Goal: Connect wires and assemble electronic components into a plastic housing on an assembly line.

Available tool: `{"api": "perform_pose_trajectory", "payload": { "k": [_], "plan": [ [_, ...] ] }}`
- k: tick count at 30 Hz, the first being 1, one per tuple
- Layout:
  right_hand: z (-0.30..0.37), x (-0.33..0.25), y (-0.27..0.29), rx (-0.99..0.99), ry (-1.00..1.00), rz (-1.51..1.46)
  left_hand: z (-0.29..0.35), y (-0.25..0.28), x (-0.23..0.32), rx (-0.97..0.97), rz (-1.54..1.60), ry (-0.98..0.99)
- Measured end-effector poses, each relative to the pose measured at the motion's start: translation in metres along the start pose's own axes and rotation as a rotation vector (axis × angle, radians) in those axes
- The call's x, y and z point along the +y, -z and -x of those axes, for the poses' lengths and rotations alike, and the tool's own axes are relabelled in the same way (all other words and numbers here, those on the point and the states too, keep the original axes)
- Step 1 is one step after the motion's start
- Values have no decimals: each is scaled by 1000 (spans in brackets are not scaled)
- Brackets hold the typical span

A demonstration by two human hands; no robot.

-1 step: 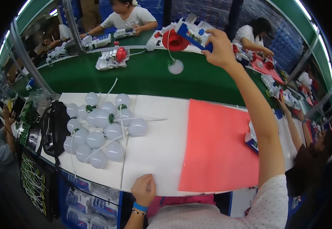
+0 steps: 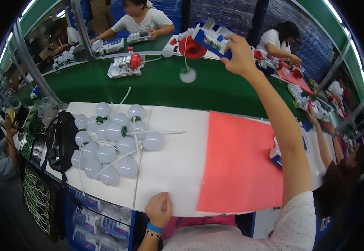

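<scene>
Out over the green conveyor (image 2: 157, 85), my right hand (image 2: 239, 56) grips a blue-and-white plastic device (image 2: 211, 40) by its right end. A red cone-shaped part (image 2: 193, 49) shows at its left, and a whitish dome (image 2: 188, 76) dangles below on a thin wire. My left hand (image 2: 159, 208) is curled into a loose fist at the near edge of the white bench (image 2: 171, 163), with nothing visible in it. To its upper left lies a cluster of whitish domes (image 2: 106, 154) with green circuit boards and white wires.
A pink-red sheet (image 2: 240, 163) covers the bench's right part, with another blue-and-white piece (image 2: 275, 154) at its right edge. A black bag-like item (image 2: 62, 140) lies at left. A white assembly with a red part (image 2: 124, 67) sits on the conveyor. Co-workers sit across it.
The dangling dome has swung slightly left and its rim is now more visible. My right hand still holds the device, and my left hand stays curled at the bench edge.
</scene>
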State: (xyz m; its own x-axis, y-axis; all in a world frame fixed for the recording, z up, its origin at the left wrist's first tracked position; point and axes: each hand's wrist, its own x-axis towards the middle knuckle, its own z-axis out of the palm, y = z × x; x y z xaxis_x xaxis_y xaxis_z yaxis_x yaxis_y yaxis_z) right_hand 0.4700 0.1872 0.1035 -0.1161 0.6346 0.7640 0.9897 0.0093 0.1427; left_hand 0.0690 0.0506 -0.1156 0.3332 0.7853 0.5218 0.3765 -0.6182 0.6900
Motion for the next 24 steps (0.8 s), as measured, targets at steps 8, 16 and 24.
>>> {"api": "perform_pose_trajectory", "payload": {
  "k": [8,16,24],
  "plan": [
    [63,4,-99,-236,-215,-116,1,5,2,16,-19,50],
    [124,44,-105,-273,-257,-132,-3,10,-1,-19,-13,21],
    [145,104,-70,-504,-305,205,1,-2,-7,-20,-31,-11]
  ]
}}
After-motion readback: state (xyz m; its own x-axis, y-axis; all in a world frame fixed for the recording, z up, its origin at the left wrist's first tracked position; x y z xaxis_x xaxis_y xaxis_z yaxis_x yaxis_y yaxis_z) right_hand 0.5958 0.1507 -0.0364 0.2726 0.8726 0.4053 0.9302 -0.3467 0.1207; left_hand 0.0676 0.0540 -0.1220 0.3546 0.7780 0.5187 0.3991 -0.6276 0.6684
